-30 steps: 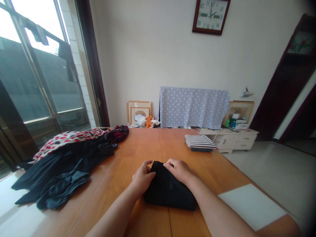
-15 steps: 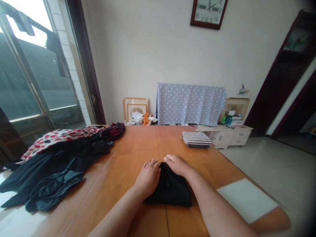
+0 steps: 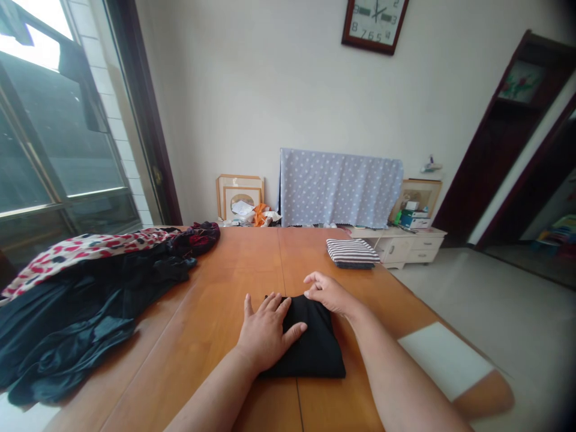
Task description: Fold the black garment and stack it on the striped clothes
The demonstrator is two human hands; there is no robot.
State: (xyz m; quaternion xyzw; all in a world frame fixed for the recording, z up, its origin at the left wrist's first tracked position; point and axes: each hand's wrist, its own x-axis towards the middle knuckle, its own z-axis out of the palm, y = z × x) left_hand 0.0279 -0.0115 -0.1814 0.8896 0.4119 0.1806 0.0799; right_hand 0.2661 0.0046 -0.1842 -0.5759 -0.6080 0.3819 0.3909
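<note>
A folded black garment [image 3: 312, 345] lies flat on the wooden table [image 3: 252, 264] in front of me; its exact kind does not show. My left hand [image 3: 269, 333] rests on its left side, palm down, with the fingers spread and the thumb reaching across the cloth. At the far right corner is my right hand [image 3: 330, 294]. Its thumb and index finger are apart and its other fingers are curled and partly hidden. No cloth shows between the thumb and index finger.
Loose dark clothes [image 3: 90, 324] and a red-spotted cloth [image 3: 90, 255] lie heaped at the left. A striped folded stack [image 3: 353, 253] sits at the far right of the table. Behind the table stand a low white cabinet [image 3: 416, 246] and something draped with a dotted blue cloth [image 3: 339, 186].
My left hand has spread its fingers and flattened onto the garment. My right hand has lifted slightly and parted its thumb and index finger. The view has shifted a little.
</note>
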